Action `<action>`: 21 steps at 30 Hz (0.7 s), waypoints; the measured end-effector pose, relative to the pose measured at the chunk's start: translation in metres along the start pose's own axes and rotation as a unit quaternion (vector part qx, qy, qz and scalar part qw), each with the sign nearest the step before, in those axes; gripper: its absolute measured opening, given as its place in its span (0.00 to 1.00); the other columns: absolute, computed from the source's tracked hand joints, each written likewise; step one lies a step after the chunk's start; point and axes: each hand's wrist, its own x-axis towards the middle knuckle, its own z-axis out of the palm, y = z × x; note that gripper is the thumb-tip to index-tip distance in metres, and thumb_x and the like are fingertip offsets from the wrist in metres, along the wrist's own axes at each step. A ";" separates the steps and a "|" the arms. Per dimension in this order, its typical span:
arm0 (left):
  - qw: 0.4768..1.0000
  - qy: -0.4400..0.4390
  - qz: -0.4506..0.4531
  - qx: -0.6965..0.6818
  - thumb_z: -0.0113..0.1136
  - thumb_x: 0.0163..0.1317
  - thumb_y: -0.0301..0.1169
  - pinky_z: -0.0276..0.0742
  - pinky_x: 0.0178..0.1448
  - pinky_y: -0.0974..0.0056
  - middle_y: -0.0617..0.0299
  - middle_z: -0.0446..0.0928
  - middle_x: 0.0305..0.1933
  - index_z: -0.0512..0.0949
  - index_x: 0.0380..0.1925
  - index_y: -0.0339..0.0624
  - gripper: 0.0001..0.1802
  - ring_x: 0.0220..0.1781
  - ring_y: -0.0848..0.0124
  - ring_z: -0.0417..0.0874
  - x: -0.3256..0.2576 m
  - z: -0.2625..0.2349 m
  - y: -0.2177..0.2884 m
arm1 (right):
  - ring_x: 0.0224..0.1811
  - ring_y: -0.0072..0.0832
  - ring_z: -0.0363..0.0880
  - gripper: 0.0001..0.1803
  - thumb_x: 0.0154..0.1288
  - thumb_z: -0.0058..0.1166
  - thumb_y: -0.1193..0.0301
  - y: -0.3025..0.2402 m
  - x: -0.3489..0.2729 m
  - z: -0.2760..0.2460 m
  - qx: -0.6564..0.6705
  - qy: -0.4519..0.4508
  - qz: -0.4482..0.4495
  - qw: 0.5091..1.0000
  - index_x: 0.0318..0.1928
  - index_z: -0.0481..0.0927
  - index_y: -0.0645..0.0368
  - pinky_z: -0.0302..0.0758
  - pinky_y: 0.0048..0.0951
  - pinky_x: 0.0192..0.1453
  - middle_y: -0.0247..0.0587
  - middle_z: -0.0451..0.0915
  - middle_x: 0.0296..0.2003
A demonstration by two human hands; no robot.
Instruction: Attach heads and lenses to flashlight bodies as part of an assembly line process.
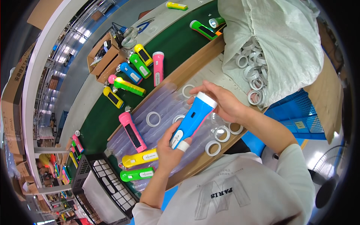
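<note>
My left hand is closed around the handle of a blue flashlight with a pink side and a white head. A white band wraps one of its fingers. My right hand curls around the flashlight's white head, its fingertips showing past the far side. Under my hands is a tray lined with clear plastic. In it, beside my left hand, lie a yellow flashlight, a green flashlight and a pink flashlight. Loose white rings are scattered on the plastic, several near my right forearm.
A white woven sack spilling white rings stands at the far right. Several coloured flashlights lie on the green mat beyond the tray's cardboard edge. A small cardboard box, a black crate and a blue basket surround the work area.
</note>
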 end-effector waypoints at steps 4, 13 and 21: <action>0.780 -0.140 -0.268 -0.548 0.49 0.66 0.53 0.74 0.37 0.66 0.42 0.78 0.48 0.70 0.56 0.36 0.32 0.36 0.66 0.78 -0.015 0.018 -0.020 | 0.60 0.36 0.74 0.29 0.74 0.38 0.50 0.012 -0.011 -0.009 0.080 -0.090 -0.084 0.989 0.64 0.66 0.58 0.68 0.42 0.65 0.49 0.74 0.56; 0.939 -0.090 -0.207 -0.259 0.61 0.62 0.50 0.79 0.32 0.65 0.52 0.78 0.43 0.64 0.61 0.40 0.35 0.35 0.65 0.80 -0.005 0.039 -0.008 | 0.54 0.39 0.78 0.23 0.70 0.52 0.56 0.029 0.011 -0.010 0.101 -0.016 -0.123 0.987 0.56 0.68 0.57 0.76 0.40 0.57 0.46 0.76 0.49; 0.959 -0.128 -0.213 -0.139 0.64 0.60 0.27 0.68 0.23 0.73 0.67 0.74 0.31 0.68 0.57 0.41 0.26 0.23 0.80 0.73 0.016 0.046 -0.002 | 0.45 0.31 0.79 0.14 0.66 0.54 0.69 0.023 0.024 -0.011 0.070 0.026 -0.156 0.985 0.49 0.69 0.58 0.77 0.32 0.48 0.45 0.78 0.40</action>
